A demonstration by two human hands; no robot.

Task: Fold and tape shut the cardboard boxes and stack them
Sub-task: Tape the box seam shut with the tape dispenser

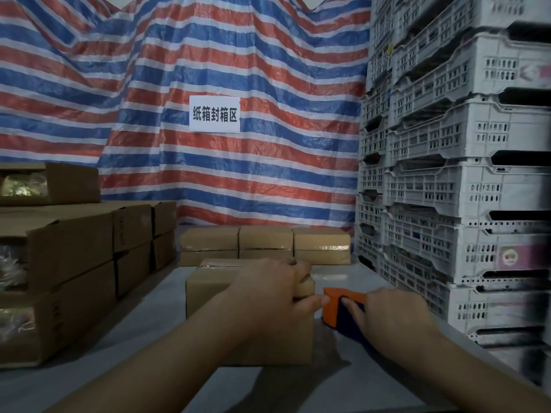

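A box (226, 296) on the grey table (343, 391) is being held at its right top edge by the left hand (274, 296), fingers curled over the corner. An orange tape dispenser (337, 305) just beside the box is being gripped by the right hand (390, 317). Three taped boxes (265, 244) are lined up behind, against a striped tarp (238, 180).

Probably warehouse packing corner: stacked crates (465, 162), cartons (68, 248).

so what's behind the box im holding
Behind the box under your left hand, three taped boxes stand in a row against the striped tarp. Their lower middle is hidden by it.
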